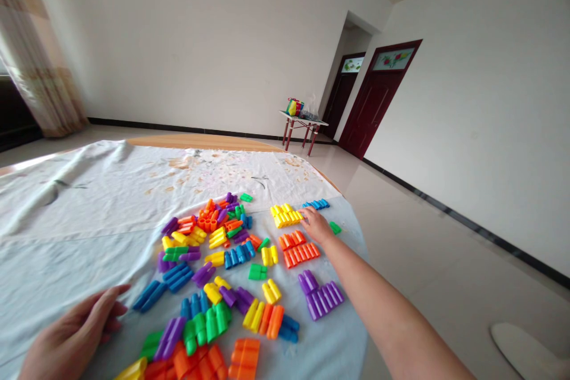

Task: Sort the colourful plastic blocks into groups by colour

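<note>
My right hand [315, 224] reaches across the table to a group of yellow bullet-shaped plastic blocks [285, 215], fingertips bent round its right end. Just behind that hand lies a row of blue blocks [316, 204]. Nearer to me are a double row of orange blocks [299, 249] and a stepped group of purple blocks [321, 295]. At the lower left my left hand [78, 329] rests by a pair of blue blocks [149, 295], loosely curled with fingers apart and nothing visible in it. Its palm side is partly hidden.
A mixed heap of coloured blocks [218, 219] spreads over the middle of the cloth-covered table [102, 190]. More orange blocks [244, 358] lie at the near edge. One green block [335, 227] sits near the right rim. A small side table [307, 120] stands beyond.
</note>
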{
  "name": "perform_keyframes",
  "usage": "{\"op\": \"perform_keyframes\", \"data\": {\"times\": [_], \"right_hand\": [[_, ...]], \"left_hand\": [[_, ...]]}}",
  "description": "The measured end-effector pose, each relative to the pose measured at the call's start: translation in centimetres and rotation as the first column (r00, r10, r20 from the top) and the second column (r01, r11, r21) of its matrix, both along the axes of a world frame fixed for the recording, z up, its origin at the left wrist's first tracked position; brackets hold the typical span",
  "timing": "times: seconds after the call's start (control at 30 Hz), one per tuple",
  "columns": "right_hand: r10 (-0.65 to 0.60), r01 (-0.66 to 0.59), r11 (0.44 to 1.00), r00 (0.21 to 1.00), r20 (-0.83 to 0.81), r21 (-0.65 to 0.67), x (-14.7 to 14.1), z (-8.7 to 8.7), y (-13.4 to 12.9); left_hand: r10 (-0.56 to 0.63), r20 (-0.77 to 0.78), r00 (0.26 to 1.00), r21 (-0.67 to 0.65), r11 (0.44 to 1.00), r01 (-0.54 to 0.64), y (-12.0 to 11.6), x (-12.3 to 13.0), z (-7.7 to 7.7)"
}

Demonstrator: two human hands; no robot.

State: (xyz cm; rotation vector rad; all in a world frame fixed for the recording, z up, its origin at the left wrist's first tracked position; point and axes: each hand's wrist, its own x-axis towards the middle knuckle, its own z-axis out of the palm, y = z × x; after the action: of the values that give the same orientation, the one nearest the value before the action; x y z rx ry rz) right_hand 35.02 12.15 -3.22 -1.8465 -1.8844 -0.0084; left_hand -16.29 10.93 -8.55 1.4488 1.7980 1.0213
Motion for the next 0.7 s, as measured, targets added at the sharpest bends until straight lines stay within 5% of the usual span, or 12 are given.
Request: {"op": "perform_keyframes", "data": {"times": [0.17,0.43,0.6,0.7], "right_hand": [[-0.050,0.050,0.999,0.997,-0.059,-0.015,0.2,-0.4,0.4],[-0.024,0.038,0.996,0.985,-0.171,0.079,-1.1,1.3,-0.6],[0.083,-0.039,0.985,0.962,-0.262,0.169,-6.6,3.7,-3.9],[0.245,-0.184,0.967,0.865,-0.439,0.178,-11.7,4.2,-7.0]], "left_hand": [[0.025,0.123,0.992,-0.097,0.995,-0.013,-0.1,0.5,1.0],[0.019,0.124,0.992,-0.093,0.996,-0.007,-2.6,3.1,6.1],[0.016,0.167,0.986,-0.059,0.998,-0.006,-2.9,3.6,6.6],[0.012,0.168,0.986,-0.066,0.998,0.000,-2.7,3.5,6.3]]}}
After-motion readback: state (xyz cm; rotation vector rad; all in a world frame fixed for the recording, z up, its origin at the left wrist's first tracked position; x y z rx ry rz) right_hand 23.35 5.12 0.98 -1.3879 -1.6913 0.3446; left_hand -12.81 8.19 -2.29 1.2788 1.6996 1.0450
